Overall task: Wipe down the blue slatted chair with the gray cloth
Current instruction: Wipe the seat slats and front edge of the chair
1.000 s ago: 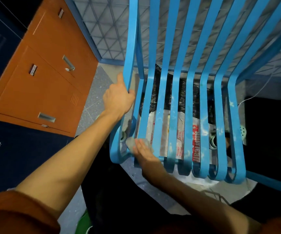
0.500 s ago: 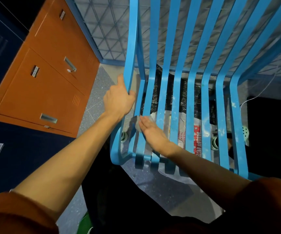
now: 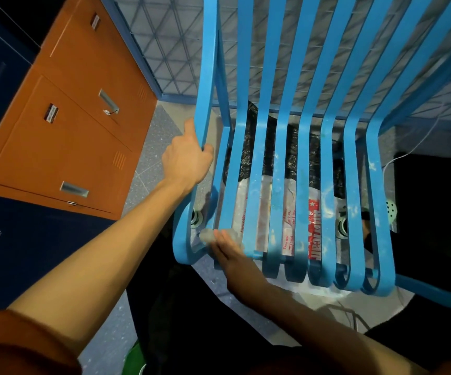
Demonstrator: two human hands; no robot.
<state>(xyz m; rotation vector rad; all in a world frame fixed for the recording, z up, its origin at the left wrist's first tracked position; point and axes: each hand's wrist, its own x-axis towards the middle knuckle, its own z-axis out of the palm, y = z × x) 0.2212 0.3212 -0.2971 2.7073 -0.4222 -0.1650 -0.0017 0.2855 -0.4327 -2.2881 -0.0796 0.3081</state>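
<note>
Head view: the right hand (image 3: pixel 229 253) has slid back to the seat's front edge, fingers apparently flat (motion-blurred), pressing the gray cloth (image 3: pixel 210 235) onto the leftmost slats of the blue slatted chair (image 3: pixel 257 158). The left hand (image 3: pixel 187 158) clasps its side rail. Unpinched, the cloth could drop through a gap.

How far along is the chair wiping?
Early. Done: the left slats look fairly clean. In hand: the left hand grips the chair while the right hand presses the cloth on the seat's front left corner. Left: the right slats show white smudges.
</note>
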